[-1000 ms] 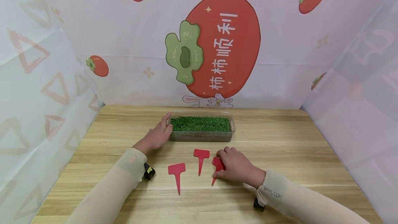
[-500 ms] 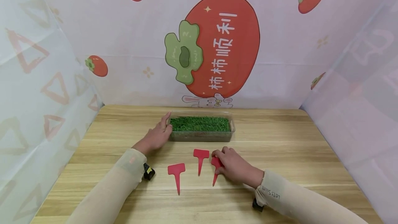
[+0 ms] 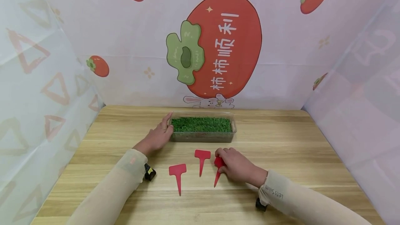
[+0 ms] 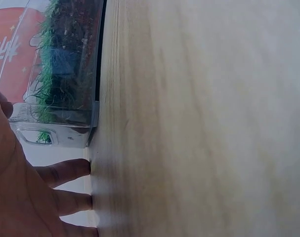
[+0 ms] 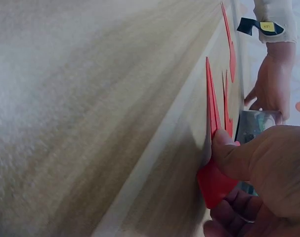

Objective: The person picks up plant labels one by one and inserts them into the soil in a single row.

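My left hand (image 3: 157, 135) is at the left end of a clear plastic box (image 3: 203, 137) filled with green grass (image 3: 201, 124) over dark soil. In the left wrist view, several fingers (image 4: 73, 201) reach straight down to the tabletop beside the box. My right hand (image 3: 236, 166) pinches a red T-shaped plant label (image 3: 217, 176) by its wide head, thumb on top, fingers partly hidden. The label's pointed stem aims toward the front of the table. Left of it lie two more red plant labels, one nearer the box (image 3: 202, 155) and one farther forward (image 3: 178, 170).
The wooden table (image 3: 281, 141) is bordered by a printed cloth backdrop (image 3: 134, 37) with persimmon pictures behind it and cloth walls at both sides. Black wrist devices, one at the left cuff (image 3: 150, 173) and one at the right cuff (image 3: 260, 205), hang below the sleeves.
My right hand has shifted its fingers on the plant label, whose head is now more covered and whose stem has turned slightly. The left hand, box and other two labels stay put.
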Motion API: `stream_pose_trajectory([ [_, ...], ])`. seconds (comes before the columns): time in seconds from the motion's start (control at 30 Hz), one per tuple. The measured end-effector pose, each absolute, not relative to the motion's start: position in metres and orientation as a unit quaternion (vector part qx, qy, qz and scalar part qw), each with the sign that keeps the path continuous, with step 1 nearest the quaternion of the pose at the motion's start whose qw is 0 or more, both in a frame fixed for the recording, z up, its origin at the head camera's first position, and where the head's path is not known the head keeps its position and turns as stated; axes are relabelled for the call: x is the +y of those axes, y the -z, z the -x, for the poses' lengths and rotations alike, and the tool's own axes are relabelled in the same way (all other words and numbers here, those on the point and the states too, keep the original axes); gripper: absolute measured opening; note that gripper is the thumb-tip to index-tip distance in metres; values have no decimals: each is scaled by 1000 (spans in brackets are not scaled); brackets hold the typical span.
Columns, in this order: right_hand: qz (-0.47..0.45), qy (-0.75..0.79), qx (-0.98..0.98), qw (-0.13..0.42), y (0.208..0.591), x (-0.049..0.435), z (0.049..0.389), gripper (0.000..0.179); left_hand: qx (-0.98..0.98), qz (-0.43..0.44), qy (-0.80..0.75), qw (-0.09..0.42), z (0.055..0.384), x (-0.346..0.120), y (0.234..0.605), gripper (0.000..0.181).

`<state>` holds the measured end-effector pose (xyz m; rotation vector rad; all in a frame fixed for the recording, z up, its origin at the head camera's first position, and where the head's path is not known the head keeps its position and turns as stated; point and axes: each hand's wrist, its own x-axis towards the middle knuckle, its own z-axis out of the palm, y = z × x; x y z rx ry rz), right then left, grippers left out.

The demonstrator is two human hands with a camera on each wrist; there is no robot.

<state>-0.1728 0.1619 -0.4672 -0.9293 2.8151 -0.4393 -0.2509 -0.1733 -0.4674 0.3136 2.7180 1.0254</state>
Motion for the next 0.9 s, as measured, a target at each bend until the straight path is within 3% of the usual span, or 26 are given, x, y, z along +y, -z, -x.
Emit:
stream_pose_trajectory([
  [0.23,338,175,924,26,460,164,176,25,922,-108,-355,110,250,-172,467,61],
  [0.37,340,216,915,28,450,166,176,23,923,-108,-352,109,249,-172,466,61],
  [0.9,326,311,892,27,430,168,179,44,924,-105,-354,103,252,-174,470,60],
])
